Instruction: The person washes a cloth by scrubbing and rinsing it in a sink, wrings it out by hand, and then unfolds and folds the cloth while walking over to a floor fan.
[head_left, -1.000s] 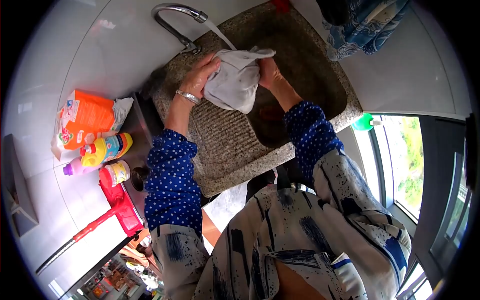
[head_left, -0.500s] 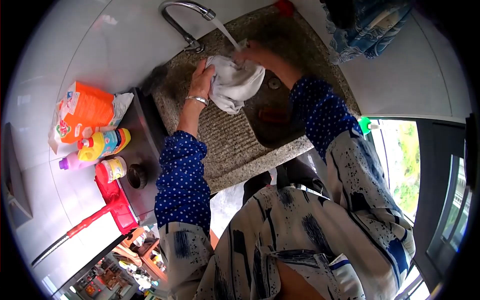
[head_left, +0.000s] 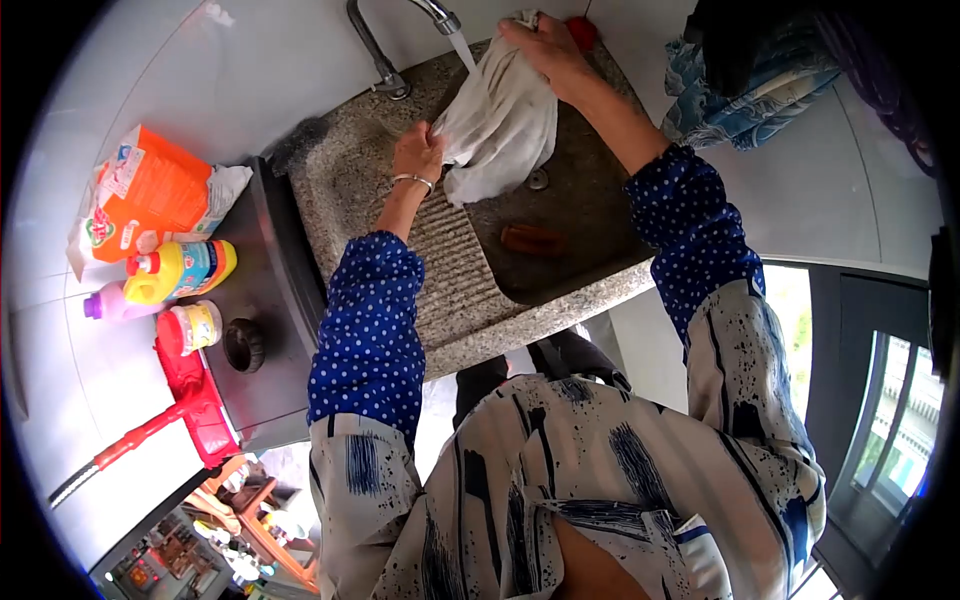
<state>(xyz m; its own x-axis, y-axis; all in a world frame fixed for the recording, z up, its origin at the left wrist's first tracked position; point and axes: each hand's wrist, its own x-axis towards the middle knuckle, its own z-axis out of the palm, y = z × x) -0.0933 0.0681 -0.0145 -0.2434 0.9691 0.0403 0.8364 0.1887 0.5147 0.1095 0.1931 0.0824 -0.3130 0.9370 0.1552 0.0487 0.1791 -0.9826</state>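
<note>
A wet white cloth (head_left: 505,125) hangs stretched between my two hands over the stone sink (head_left: 590,185). My left hand (head_left: 418,155) is closed on its left edge, above the ribbed washboard slope (head_left: 450,265). Higher up and to the right, my right hand (head_left: 548,50) grips the cloth's upper end near the back of the sink. Water runs from the chrome faucet (head_left: 448,22) onto the cloth's left side. A reddish-brown block (head_left: 533,239) lies in the basin, below the round drain (head_left: 538,179).
On the dark counter at left stand an orange bag (head_left: 165,185), a yellow bottle (head_left: 185,272), a red-lidded jar (head_left: 195,327) and a dark bowl (head_left: 244,345). A red brush (head_left: 195,400) lies nearby. Blue patterned fabric (head_left: 750,95) hangs at the upper right.
My right hand has moved up and to the right, away from the left. The cloth has gone from bunched to spread out between them. Water still runs.
</note>
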